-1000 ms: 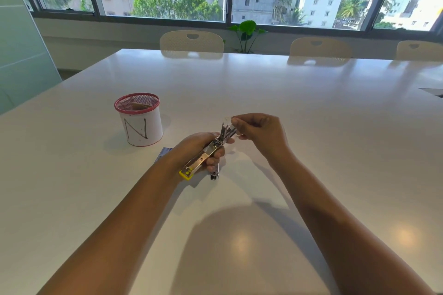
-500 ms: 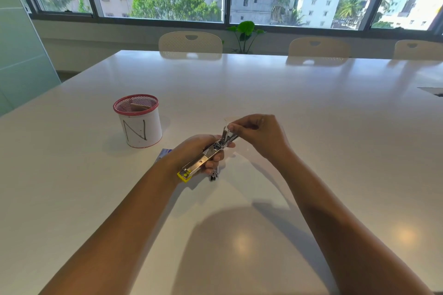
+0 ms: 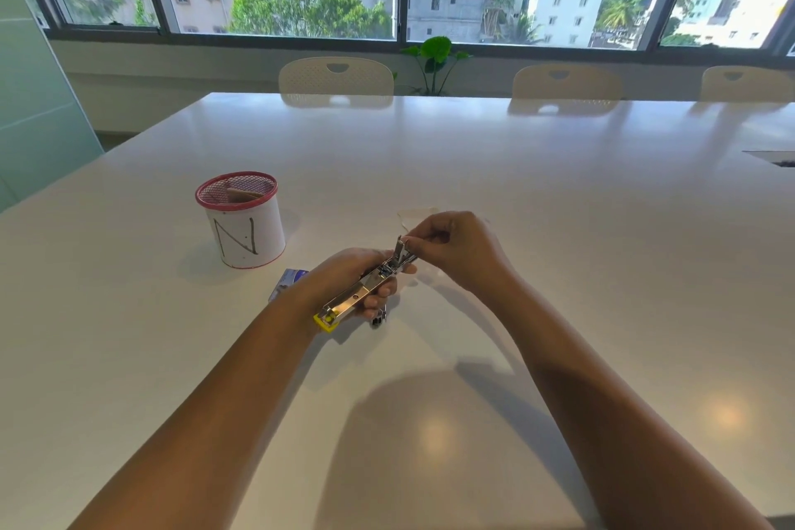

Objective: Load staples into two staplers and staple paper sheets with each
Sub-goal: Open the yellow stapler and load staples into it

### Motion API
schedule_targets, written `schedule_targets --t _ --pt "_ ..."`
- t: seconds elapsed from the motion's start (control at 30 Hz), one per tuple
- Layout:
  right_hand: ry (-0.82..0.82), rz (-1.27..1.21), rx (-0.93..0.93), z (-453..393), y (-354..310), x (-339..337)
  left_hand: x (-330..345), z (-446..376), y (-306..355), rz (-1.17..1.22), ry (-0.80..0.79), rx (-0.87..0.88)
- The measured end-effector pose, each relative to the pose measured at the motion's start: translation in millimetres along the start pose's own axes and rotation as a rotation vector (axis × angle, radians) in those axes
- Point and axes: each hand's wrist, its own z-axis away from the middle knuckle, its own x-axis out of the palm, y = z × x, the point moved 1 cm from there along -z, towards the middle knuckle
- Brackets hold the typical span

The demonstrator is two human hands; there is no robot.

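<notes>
Head view: little has changed; the left hand (image 3: 348, 275) still grips the stapler (image 3: 365, 290) above the near surface (image 3: 559, 271), right hand (image 3: 451, 247) pinching at its raised far end; loading seems unfinished.

Blue packet (image 3: 287, 282) — half hidden behind left wrist

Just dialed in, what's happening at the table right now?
A person is working on a stapler held above the white table. The left hand grips its body, while the right hand pinches at its raised far end, apparently loading staples; the staples themselves are too small to make out. A red-rimmed cup marked N stands to the left, and a small blue box lies partly hidden behind the left wrist.
</notes>
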Motion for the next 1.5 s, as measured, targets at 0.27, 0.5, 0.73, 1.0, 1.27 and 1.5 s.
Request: schedule_targets --t 0.27,0.5,0.73,1.0,1.27,1.5 --pt "0.088 -0.232 0.033 -6.1 2.9 -5.6 -3.7 -2.7 -0.5 -0.013 0.042 0.096" --pt "0.080 -0.147 0.043 -7.3 7.0 -5.3 -3.9 -3.0 -1.7 -0.029 0.023 0.191" --pt "0.110 -0.151 0.045 -7.6 7.7 -8.0 -6.6 -4.3 -2.6 0.013 0.029 0.205" --pt "0.114 -0.186 0.082 -7.0 8.0 -6.1 -5.3 -3.6 -1.7 -0.005 0.026 0.204" --pt "0.107 -0.163 0.091 -7.7 8.9 -4.9 -5.8 -4.2 -1.6 -0.027 0.005 0.181" --pt "0.079 -0.090 0.055 -6.3 10.9 -1.5 -4.7 -3.8 -3.5 -0.038 -0.011 0.161"
